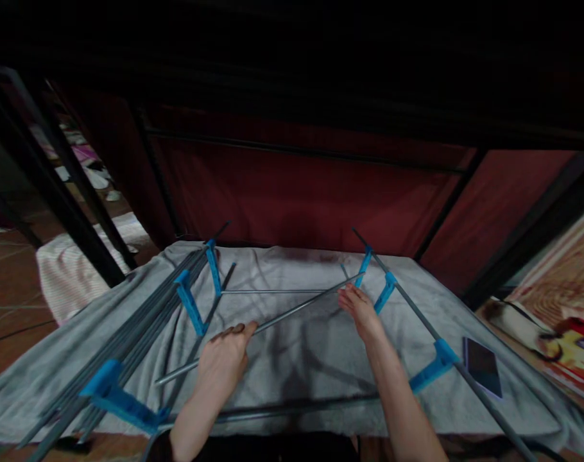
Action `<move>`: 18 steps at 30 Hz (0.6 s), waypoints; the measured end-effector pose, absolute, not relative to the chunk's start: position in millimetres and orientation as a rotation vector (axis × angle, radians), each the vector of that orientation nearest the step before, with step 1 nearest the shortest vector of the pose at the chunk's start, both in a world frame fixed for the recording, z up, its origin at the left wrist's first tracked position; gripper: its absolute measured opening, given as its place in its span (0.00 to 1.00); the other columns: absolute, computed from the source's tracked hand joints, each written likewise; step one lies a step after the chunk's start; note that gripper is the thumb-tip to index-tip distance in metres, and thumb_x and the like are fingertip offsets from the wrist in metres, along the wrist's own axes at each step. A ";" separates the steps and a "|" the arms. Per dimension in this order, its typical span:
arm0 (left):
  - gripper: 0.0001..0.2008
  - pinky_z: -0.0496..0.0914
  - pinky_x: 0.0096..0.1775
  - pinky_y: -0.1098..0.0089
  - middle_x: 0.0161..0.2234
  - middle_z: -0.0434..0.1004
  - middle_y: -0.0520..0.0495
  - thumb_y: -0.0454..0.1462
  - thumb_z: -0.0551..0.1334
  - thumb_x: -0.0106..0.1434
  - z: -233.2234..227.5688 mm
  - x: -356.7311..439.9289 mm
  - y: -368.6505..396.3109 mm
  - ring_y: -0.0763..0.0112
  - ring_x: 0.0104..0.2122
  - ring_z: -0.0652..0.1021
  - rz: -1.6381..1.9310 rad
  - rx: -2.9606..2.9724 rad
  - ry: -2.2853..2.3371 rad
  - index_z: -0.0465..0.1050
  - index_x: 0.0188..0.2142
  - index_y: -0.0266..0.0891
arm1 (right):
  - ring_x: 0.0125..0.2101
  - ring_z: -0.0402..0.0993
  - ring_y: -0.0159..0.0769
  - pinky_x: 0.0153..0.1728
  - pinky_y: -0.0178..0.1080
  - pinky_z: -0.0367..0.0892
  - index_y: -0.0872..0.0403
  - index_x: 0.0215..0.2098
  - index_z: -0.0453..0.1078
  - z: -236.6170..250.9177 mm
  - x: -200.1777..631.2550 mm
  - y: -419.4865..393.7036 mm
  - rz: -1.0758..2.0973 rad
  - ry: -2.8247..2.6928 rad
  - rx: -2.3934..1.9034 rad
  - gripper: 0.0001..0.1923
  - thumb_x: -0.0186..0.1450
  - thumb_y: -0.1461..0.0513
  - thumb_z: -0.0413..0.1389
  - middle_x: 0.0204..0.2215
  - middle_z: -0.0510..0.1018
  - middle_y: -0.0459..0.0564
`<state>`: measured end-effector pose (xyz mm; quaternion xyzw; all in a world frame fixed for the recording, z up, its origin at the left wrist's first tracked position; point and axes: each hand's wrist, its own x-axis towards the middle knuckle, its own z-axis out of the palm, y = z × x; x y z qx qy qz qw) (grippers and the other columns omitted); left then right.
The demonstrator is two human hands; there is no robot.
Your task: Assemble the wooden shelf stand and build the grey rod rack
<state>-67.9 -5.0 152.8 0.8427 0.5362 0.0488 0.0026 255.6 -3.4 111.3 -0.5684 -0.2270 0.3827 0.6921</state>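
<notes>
I see my left hand curled over a thin grey metal rod that runs slantwise across a pale grey cloth spread on a low surface. The fingers are folded down on the rod near its lower half, so the hand is closed around it; the rod's lower end sticks out to the left below the wrist, and its upper end climbs to the right. My right hand sits at that upper end, fingertips pinched together on or just beside the rod close to its tip, though I cannot tell for sure that they clamp it. The rod therefore spans the gap between my two hands, lying low over the cloth.

A second thin grey rod lies nearly level behind it, touching a bright blue plastic bracket on the left. More blue brackets clip a bundle of long grey metal tubes that runs down the left edge of the cloth. On the right, another long grey tube carries further blue brackets, just beside my right hand. A dark flat phone rests on the cloth well to the right. Behind the cloth hangs a dark red fabric panel in a black frame.
</notes>
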 end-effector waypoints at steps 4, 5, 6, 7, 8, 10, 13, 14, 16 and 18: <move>0.29 0.73 0.41 0.67 0.46 0.81 0.43 0.24 0.48 0.63 149.7 -75.2 6.5 0.63 0.42 0.82 0.124 2.660 1.753 0.73 0.56 0.46 | 0.30 0.77 0.34 0.32 0.35 0.74 0.49 0.35 0.69 103.9 261.8 19.0 0.900 -0.339 -1.174 0.13 0.52 0.59 0.63 0.29 0.79 0.43; 0.29 0.73 0.41 0.67 0.48 0.81 0.43 0.24 0.48 0.63 149.5 -75.2 9.5 0.63 0.42 0.82 0.118 2.657 1.754 0.72 0.57 0.47 | 0.29 0.77 0.33 0.32 0.35 0.74 0.49 0.33 0.68 103.9 264.2 23.7 0.907 -0.334 -1.154 0.11 0.53 0.59 0.63 0.27 0.78 0.43; 0.29 0.73 0.42 0.67 0.49 0.81 0.43 0.24 0.47 0.63 149.2 -74.5 12.7 0.63 0.43 0.82 0.115 2.660 1.748 0.72 0.57 0.47 | 0.30 0.77 0.34 0.33 0.35 0.75 0.49 0.32 0.68 104.8 266.9 28.0 0.919 -0.343 -1.128 0.10 0.53 0.59 0.63 0.26 0.78 0.43; 0.29 0.73 0.42 0.67 0.50 0.80 0.43 0.24 0.47 0.63 149.0 -73.2 16.2 0.63 0.43 0.82 0.115 2.669 1.742 0.72 0.57 0.47 | 0.30 0.77 0.34 0.34 0.37 0.75 0.49 0.31 0.67 106.3 269.9 32.2 0.935 -0.357 -1.098 0.09 0.54 0.59 0.63 0.26 0.78 0.43; 0.29 0.73 0.42 0.66 0.51 0.80 0.43 0.24 0.47 0.64 149.0 -71.5 20.0 0.63 0.43 0.82 0.117 2.678 1.743 0.72 0.57 0.47 | 0.32 0.78 0.35 0.36 0.38 0.76 0.49 0.30 0.67 108.3 273.2 36.1 0.951 -0.370 -1.065 0.09 0.54 0.60 0.62 0.26 0.78 0.44; 0.29 0.73 0.43 0.65 0.50 0.80 0.42 0.24 0.46 0.64 149.4 -67.7 28.6 0.61 0.43 0.82 0.119 2.702 1.751 0.73 0.56 0.45 | 0.33 0.79 0.36 0.39 0.40 0.77 0.49 0.29 0.66 112.9 280.5 43.7 0.970 -0.384 -1.002 0.08 0.55 0.60 0.62 0.26 0.78 0.44; 0.30 0.72 0.47 0.64 0.47 0.81 0.41 0.23 0.45 0.63 152.2 -62.6 43.9 0.61 0.44 0.81 0.104 2.752 1.725 0.74 0.56 0.44 | 0.30 0.77 0.33 0.38 0.38 0.76 0.49 0.29 0.66 117.8 290.9 54.7 0.963 -0.379 -0.945 0.09 0.57 0.59 0.63 0.25 0.78 0.43; 0.30 0.71 0.48 0.63 0.46 0.82 0.41 0.22 0.44 0.63 153.6 -60.8 49.4 0.61 0.44 0.81 0.098 2.769 1.716 0.74 0.55 0.43 | 0.28 0.76 0.33 0.37 0.38 0.76 0.49 0.29 0.66 118.3 293.6 58.1 0.961 -0.378 -0.935 0.09 0.57 0.59 0.64 0.24 0.77 0.43; 0.29 0.70 0.49 0.62 0.46 0.81 0.41 0.23 0.44 0.64 156.8 -55.5 60.8 0.60 0.45 0.81 0.087 2.789 1.711 0.74 0.55 0.42 | 0.27 0.75 0.32 0.37 0.38 0.76 0.50 0.29 0.67 117.8 296.7 64.5 0.963 -0.384 -0.920 0.11 0.57 0.59 0.66 0.23 0.76 0.42; 0.25 0.71 0.48 0.62 0.47 0.81 0.40 0.26 0.45 0.67 160.4 -46.2 71.8 0.59 0.45 0.81 0.081 2.794 1.688 0.73 0.55 0.42 | 0.28 0.75 0.32 0.38 0.38 0.76 0.50 0.28 0.67 116.2 297.1 70.2 0.970 -0.392 -0.907 0.12 0.56 0.59 0.67 0.24 0.77 0.42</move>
